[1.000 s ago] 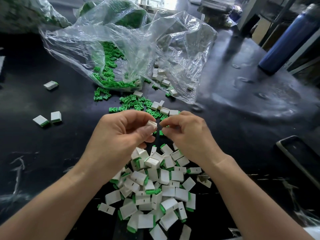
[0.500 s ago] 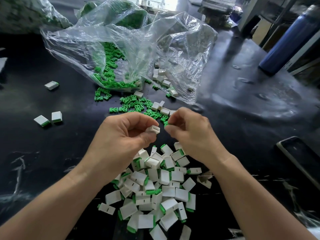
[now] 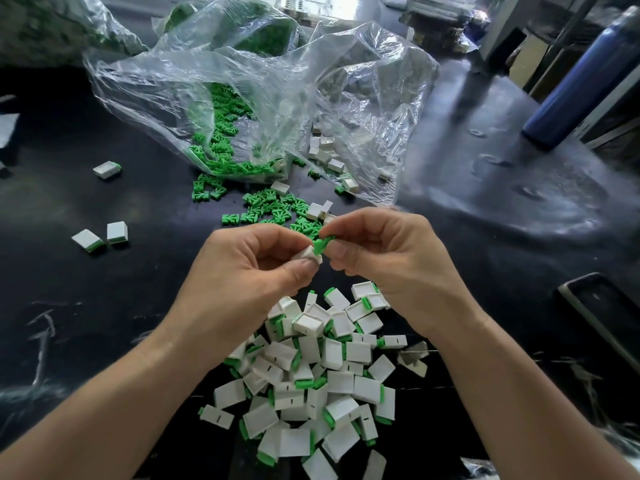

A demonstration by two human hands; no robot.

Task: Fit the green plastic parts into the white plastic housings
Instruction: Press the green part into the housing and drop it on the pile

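Left grip [image 3: 242, 271]: clamped on one white housing [image 3: 307, 255], which I see pinched between the thumb and the curled forefinger, with its open end turned toward the right grip.
Right grip [image 3: 388, 258]: clamped on one green part [image 3: 322, 244], held at the tips of thumb and forefinger.
Part against housing: the green part touches the mouth of the white housing. Most of the green shows outside it, so I read it as not yet seated.
Between the grips: the fingertips nearly meet, and only those two pieces sit between them.
Finished pile [image 3: 329, 375]: below both grips and nearer to me, a heap of white housings with green edges showing on the dark bench [image 3: 138, 306].
Loose green parts [image 3: 273, 209]: just beyond the grips, scattered on the bench at the mouth of the bag.
Empty housings [image 3: 317, 210]: just beyond the right grip's fingertips, among the loose green parts.
Clear plastic bag [image 3: 259, 98]: farther beyond the grips, crumpled. More green parts lie inside toward its left and some white housings toward its right.
Stray pieces [image 3: 117, 232]: well to the left of the left grip. Two lie side by side and a third sits farther off.
Blue bottle [image 3: 581, 81]: far beyond the right grip, off to its right.
Dark flat object [image 3: 602, 313]: right of the right wrist. I cannot tell what it is.
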